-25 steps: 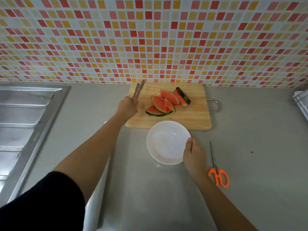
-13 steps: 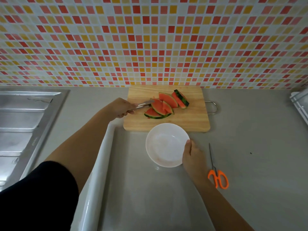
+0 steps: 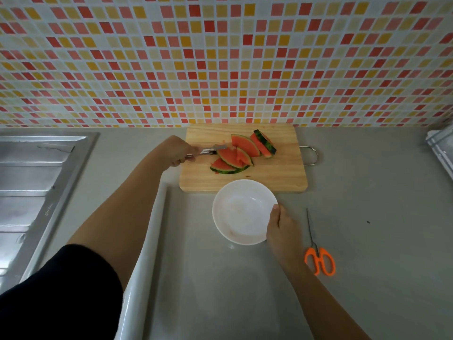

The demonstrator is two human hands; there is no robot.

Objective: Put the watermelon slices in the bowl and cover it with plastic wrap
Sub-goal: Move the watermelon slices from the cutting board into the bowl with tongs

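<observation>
**Tongs at the melon, bowl held steady**

We reach our left hand [image 3: 180, 150] across to the board [image 3: 269, 177], fingers curled tight round the handle of metal tongs [image 3: 210, 150]. The tips of the tongs lie at the left edge of the slices [image 3: 241, 153]; we cannot tell whether they pinch a slice or only touch it.

The slices sit in a loose heap on the back half of the board. Some lean on one another in the middle, one lies flat at the front with its green rind toward us, and one thick piece stands at the right end, rind outward.

The bowl [image 3: 241, 209] is white and holds no melon. It stands on the counter [image 3: 380, 192] just in front of the board, its far rim overlapping the board's near edge in our view. Our right hand [image 3: 284, 229] holds its right rim, thumb on the lip, the other fingers hidden under or behind the bowl.

A roll of wrap [image 3: 147, 253] lies along the counter under our left forearm, with a clear sheet spread from it beneath the bowl. Scissors [image 3: 318, 256] with orange handles lie just right of our right wrist. A sink [image 3: 36, 182] is at far left.
</observation>
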